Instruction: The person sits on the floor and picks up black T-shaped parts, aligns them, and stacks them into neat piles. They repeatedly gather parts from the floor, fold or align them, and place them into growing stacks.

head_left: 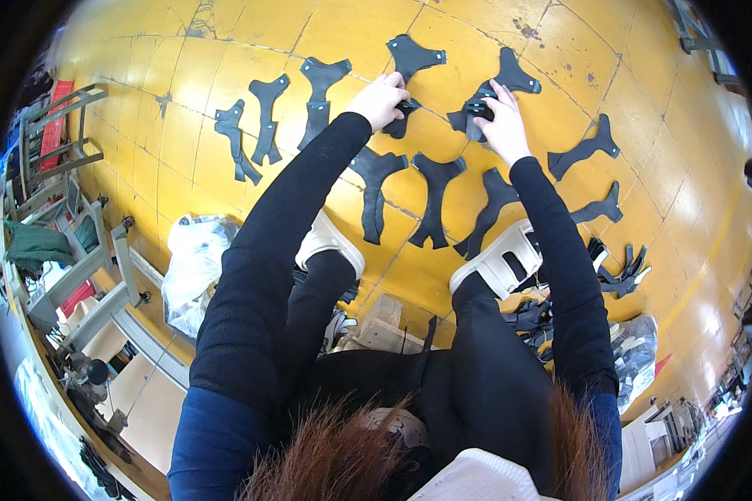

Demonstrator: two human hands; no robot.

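Dark, flat Y-shaped pieces with small pale marks at their tips lie in two rows on the yellow floor. At the far row my left hand (382,102) is closed, with dark material at its fingertips, over one Y-shaped piece (414,58). My right hand (501,123) pinches a dark cut piece (475,108) beside another Y-shaped piece (515,73). Exactly how many layers either hand holds I cannot tell. Nearer to me lie a forked piece (434,196) and a longer one (486,209). Other pieces (267,117) overlap at the left.
My feet in cream slippers (501,260) flank the near row. A white plastic bag (194,267) stands at the left, near a grey metal frame (125,259). Loose dark pieces (625,271) and a clear bag (635,355) lie at the right. Wooden boards (384,326) show between my legs.
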